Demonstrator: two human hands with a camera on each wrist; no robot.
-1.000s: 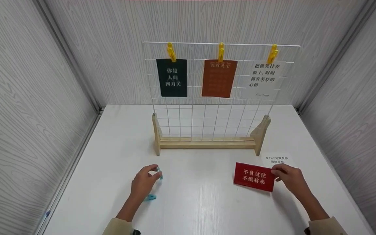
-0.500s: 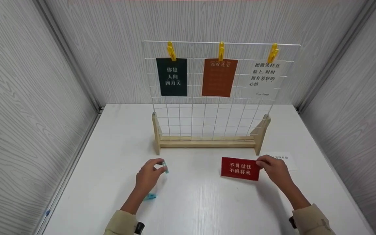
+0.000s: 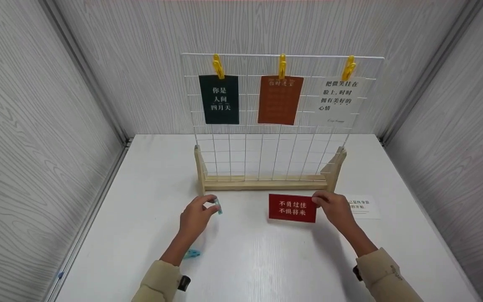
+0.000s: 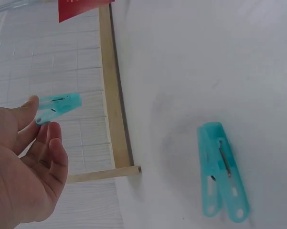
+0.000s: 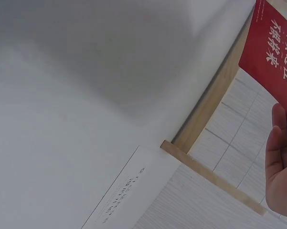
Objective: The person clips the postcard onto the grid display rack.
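Note:
My left hand [image 3: 195, 216] pinches a teal clothespin [image 4: 59, 106] by its handle ends, in front of the rack's left foot in the head view. A red card [image 3: 292, 208] with white lettering is held up off the table by my right hand [image 3: 334, 208], which grips its right edge. Behind both stands a white wire grid [image 3: 254, 151] on a wooden base [image 3: 266, 184]. Yellow clips [image 3: 282, 67] hold a dark green card [image 3: 219, 100], an orange-brown card [image 3: 280, 102] and a white card [image 3: 336, 105] along its upper part.
A second teal clothespin [image 4: 222, 171] lies on the white table, below the left hand in the left wrist view. Another white card [image 3: 365, 207] lies flat beyond the right hand, partly hidden by it. Wood-grain panels [image 3: 27, 151] enclose the table's sides and back.
My right hand has carried the red card left and forward, toward the grid. My left hand, still pinching the clothespin, has moved forward and slightly right.

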